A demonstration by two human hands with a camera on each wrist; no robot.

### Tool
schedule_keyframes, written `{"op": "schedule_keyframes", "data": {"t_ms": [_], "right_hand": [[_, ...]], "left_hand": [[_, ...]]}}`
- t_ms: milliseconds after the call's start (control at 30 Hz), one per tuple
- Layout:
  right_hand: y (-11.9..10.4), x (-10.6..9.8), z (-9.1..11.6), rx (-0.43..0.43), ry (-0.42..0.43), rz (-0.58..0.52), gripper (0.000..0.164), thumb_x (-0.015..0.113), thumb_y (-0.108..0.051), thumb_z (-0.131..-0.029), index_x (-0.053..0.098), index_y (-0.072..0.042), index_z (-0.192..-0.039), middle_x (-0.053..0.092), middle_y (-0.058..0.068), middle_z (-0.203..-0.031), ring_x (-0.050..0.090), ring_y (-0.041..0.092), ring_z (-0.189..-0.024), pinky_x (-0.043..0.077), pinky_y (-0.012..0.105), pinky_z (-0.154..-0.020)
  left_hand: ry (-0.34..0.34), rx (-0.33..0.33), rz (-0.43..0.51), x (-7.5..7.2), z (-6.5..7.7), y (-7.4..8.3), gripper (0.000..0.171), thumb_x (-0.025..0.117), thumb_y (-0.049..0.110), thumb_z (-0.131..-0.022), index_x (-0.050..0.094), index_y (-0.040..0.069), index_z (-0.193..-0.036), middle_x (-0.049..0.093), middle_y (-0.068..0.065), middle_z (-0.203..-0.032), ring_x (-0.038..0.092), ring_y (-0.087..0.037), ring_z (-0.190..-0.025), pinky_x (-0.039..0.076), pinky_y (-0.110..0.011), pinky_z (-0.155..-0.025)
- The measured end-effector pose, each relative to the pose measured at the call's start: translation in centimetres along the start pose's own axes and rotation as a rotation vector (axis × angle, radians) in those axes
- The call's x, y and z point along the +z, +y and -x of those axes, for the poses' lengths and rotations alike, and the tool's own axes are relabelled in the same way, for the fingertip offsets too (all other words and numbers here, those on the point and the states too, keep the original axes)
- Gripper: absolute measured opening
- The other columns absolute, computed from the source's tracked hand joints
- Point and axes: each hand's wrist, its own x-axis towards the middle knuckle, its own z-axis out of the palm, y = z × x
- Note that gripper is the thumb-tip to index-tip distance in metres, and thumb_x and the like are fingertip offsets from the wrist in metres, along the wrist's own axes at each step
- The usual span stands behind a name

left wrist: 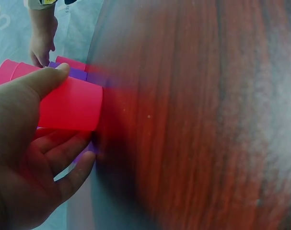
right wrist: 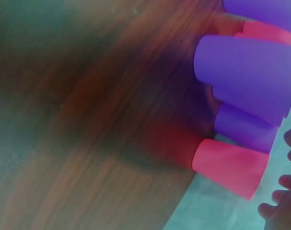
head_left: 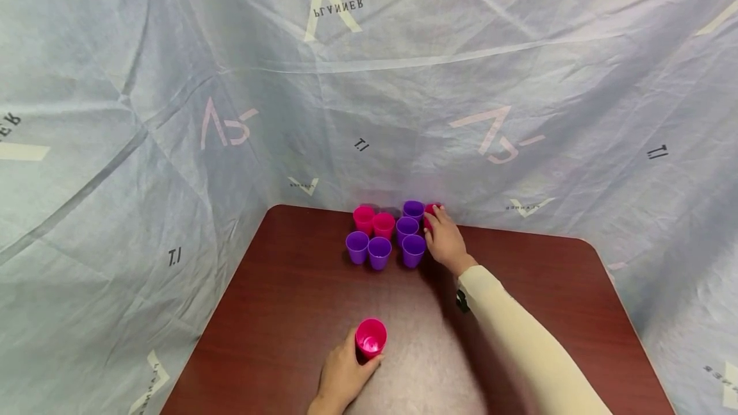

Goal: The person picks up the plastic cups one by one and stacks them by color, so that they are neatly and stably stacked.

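Note:
Near the front of the table my left hand [head_left: 344, 370] grips a pink cup [head_left: 371, 337], mouth up, thumb on one side and fingers on the other. Seen from the left wrist, that pink cup [left wrist: 71, 103] shows a second rim line near its mouth. My right hand [head_left: 446, 240] reaches to the far edge, over another pink cup [head_left: 429, 213]. From the right wrist, the fingers [right wrist: 288, 182] are spread slightly and stand just off the rim of that pink cup [right wrist: 231, 167]. Three purple cups [head_left: 412, 252] stand in a column beside it.
Left of the column, two pink cups [head_left: 364, 218] stand behind two purple cups [head_left: 357, 247], all upright. The brown wooden table [head_left: 277, 312] has rounded far corners. Grey printed cloth [head_left: 403, 114] hangs close behind its far edge and along the sides.

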Motion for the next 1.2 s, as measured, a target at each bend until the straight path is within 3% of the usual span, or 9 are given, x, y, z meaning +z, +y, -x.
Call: {"op": "schedule_keyframes", "data": {"t_ms": [333,567,767,967,1200], "right_hand": [[1.2,0.5,-1.8,0.078,-0.115,0.031,0.063,0.057,-0.023,-0.106,0.036,-0.006,-0.164,0.022,0.028,-0.173,0.015,0.047,-0.163,0.024,0.061,-0.13],[1.4,0.4,-2.3,0.11,-0.168,0.01,0.068,0.056,-0.025,-0.106,0.03,-0.009,-0.166,0.014,0.028,-0.175,0.005,0.048,-0.164,0.021,0.066,-0.129],[1.6,0.8,-2.9,0.07,-0.16,0.015,0.061,0.054,-0.023,-0.107,0.035,-0.005,-0.162,0.024,0.029,-0.171,0.015,0.049,-0.163,0.023,0.063,-0.129],[1.9,0.6,-2.9,0.016,-0.084,-0.001,0.052,0.057,-0.013,-0.103,0.046,0.001,-0.152,0.039,0.029,-0.161,0.031,0.048,-0.155,0.03,0.058,-0.129],[2.0,0.2,-2.5,0.079,-0.08,-0.028,0.056,0.062,-0.016,-0.101,0.047,0.002,-0.152,0.042,0.029,-0.154,0.038,0.048,-0.147,0.039,0.058,-0.121]], "left_hand": [[-0.028,-0.027,0.015,-0.2,0.2,0.3,0.074,0.094,0.044,-0.074,0.067,0.004,-0.13,0.081,-0.014,-0.106,0.079,-0.03,-0.094,0.062,-0.046,-0.077],[-0.036,-0.035,0.012,-0.1,-0.1,0.3,0.066,0.094,0.041,-0.073,0.07,0.008,-0.125,0.081,-0.01,-0.104,0.08,-0.026,-0.092,0.063,-0.043,-0.076],[-0.059,-0.049,0.01,-0.4,-0.1,0.1,0.055,0.093,0.041,-0.073,0.073,0.013,-0.116,0.082,-0.006,-0.1,0.079,-0.025,-0.088,0.061,-0.041,-0.073],[-0.076,-0.056,0.019,-0.5,-0.2,0.1,0.05,0.092,0.042,-0.074,0.074,0.016,-0.112,0.082,-0.005,-0.098,0.079,-0.024,-0.087,0.06,-0.04,-0.072],[-0.085,-0.06,0.018,-0.3,-0.1,0.0,0.049,0.092,0.042,-0.074,0.073,0.017,-0.111,0.082,-0.004,-0.096,0.079,-0.023,-0.085,0.059,-0.039,-0.07]]}}
